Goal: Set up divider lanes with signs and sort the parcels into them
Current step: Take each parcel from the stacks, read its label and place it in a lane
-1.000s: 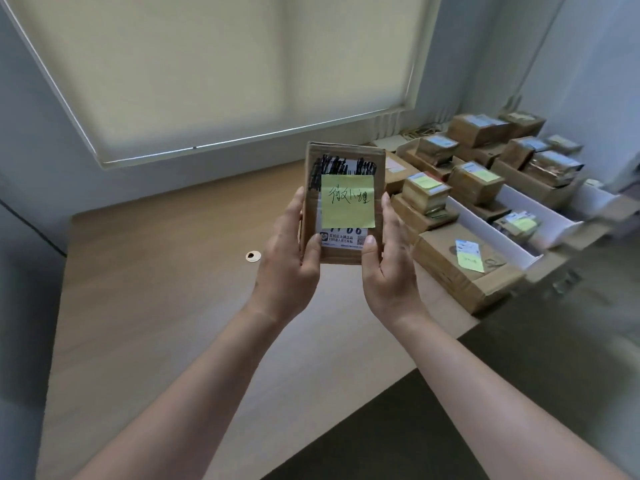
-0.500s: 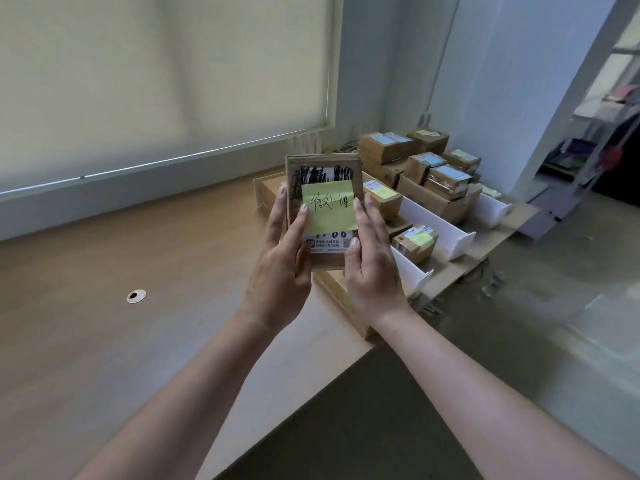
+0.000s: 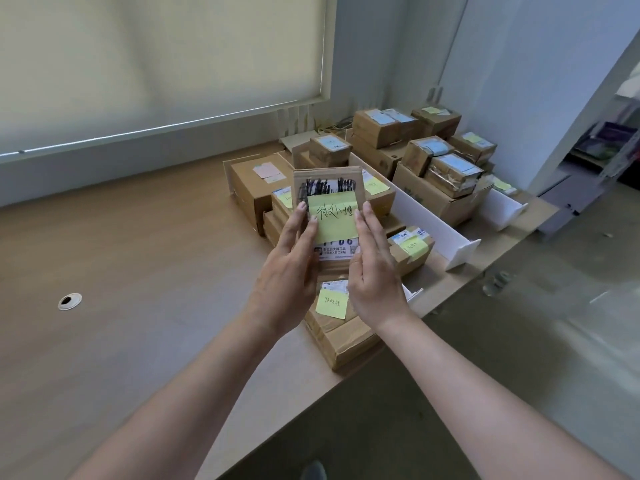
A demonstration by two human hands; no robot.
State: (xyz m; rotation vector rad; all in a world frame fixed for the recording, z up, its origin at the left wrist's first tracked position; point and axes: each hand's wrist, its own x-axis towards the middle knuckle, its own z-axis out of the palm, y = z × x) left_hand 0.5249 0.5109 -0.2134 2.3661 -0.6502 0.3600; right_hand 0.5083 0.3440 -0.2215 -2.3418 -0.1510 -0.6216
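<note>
A small flat cardboard parcel (image 3: 330,183) with a yellow handwritten sticky note (image 3: 334,216) is held upright between both hands above the sorted parcels. My left hand (image 3: 285,268) grips its left edge and my right hand (image 3: 374,271) holds its right edge with fingers nearly straight. White divider strips (image 3: 426,216) (image 3: 504,207) split the right end of the wooden table (image 3: 138,289) into lanes. Parcels fill the lanes, including a large box with a yellow note (image 3: 332,308) right under my hands.
Stacked taped parcels (image 3: 446,171) crowd the far right lanes near the wall. A big box (image 3: 256,185) stands at the left of the group. A cable grommet (image 3: 70,301) sits in the tabletop at the left. The table's front edge runs diagonally below my arms.
The view has swung right and closer to the lanes. Both hands have carried the noted parcel to a spot over the near-left lane's boxes, with the same hold.
</note>
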